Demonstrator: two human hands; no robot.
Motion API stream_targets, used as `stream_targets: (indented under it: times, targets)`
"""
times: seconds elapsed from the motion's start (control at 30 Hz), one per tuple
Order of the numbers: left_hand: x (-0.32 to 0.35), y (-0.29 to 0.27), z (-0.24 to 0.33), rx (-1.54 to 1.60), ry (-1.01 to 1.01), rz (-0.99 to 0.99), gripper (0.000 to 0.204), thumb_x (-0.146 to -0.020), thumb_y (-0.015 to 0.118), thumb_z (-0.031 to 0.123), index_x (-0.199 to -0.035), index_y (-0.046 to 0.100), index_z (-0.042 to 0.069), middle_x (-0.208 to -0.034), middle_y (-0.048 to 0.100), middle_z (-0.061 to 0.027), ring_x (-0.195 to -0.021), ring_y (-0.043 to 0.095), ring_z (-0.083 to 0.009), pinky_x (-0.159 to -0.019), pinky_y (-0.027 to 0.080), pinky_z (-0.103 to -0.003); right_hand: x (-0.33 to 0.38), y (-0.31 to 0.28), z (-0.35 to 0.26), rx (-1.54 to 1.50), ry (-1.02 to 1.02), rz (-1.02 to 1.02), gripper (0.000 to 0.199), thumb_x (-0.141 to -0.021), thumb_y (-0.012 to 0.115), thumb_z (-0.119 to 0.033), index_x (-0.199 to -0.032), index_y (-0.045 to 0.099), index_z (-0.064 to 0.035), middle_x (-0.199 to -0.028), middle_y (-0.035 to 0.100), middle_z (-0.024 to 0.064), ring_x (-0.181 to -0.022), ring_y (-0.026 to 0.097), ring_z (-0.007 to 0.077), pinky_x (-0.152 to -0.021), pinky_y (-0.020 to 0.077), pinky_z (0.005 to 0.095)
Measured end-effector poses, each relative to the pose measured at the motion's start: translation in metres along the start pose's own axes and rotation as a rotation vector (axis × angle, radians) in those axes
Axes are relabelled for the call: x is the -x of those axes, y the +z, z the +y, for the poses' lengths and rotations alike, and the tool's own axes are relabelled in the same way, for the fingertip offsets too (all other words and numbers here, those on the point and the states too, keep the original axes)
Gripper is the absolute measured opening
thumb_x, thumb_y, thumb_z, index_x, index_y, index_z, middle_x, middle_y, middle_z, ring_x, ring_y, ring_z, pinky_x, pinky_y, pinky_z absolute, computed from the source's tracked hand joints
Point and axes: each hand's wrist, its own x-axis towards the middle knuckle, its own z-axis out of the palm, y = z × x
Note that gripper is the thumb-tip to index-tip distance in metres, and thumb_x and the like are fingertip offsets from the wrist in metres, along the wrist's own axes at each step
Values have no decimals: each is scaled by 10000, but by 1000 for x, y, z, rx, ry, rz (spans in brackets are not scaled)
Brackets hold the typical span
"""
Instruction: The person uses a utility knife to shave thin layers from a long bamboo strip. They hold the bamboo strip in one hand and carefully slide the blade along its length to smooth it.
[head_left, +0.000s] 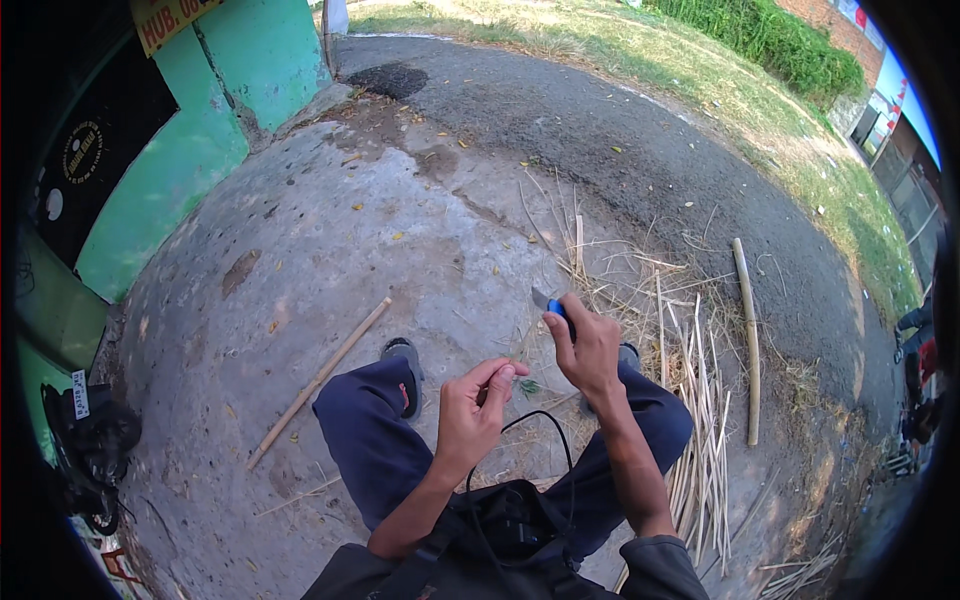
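Observation:
My right hand (590,352) is closed round a blue-handled cutter knife (557,308). Its blade points up and to the left, over the concrete. Lower and to the left, my left hand (475,408) is closed, thumb pressed against the fingers in front of my lap. Whatever it may pinch is too small or faint to make out. The two hands are apart, between my bent knees. Beside my right leg lies a loose bundle of long, pale split strips (705,450), bamboo-like, with thin shavings (610,275) strewn beyond them.
A thick pale pole (748,340) lies right of the strips. On my left, a thinner stick (320,382) rests slantwise on the concrete (230,330). A green wall (215,130) stands far left, with a parked motorbike (95,440) nearer. Asphalt (600,130) and grass lie beyond.

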Motion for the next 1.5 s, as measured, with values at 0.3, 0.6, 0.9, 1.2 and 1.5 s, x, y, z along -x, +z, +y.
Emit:
stream_targets:
  times: [0.3,0.6,0.9,1.2,1.5]
  targets:
    - [5,-4,11,-25,-37,-10,228,-1113,590,156,-1074,762,13,-624,482,12,-583,420,-52,-533,345,-283,9,-15,0,-262,5,27,397,-1066,634,-405,-892,568,-54,-582,489,130,-523,567,363,-530,404,448]
    - [2,0,9,-54,-18,-37,220,-1113,575,143,-1073,748,13,-643,512,-13,-578,424,-68,-530,354,-290,18,-10,-15,-176,-118,-170,342,-1007,711,-406,-909,619,-91,-601,570,125,-536,613,346,-524,430,445]
    - [2,0,7,-161,99,42,130,-1083,607,78,-1020,697,8,-682,617,-86,-541,518,-97,-517,397,-324,12,-9,-20,-96,-100,-141,330,-1004,722,-410,-919,627,-105,-605,609,119,-537,632,348,-514,436,445]
    - [-10,-2,7,-152,84,68,166,-1090,598,111,-1014,715,20,-643,540,-10,-579,459,-41,-521,340,-268,8,4,-25,-9,-37,-55,333,-1034,686,-410,-940,621,-97,-627,623,134,-557,636,372,-530,444,459]
    - [9,-9,4,-183,73,61,139,-1078,633,99,-1017,725,14,-600,501,-31,-525,421,-62,-501,327,-299,-27,-30,16,-80,302,127,434,-1091,585,-460,-972,628,-44,-628,591,187,-607,651,400,-575,456,496]
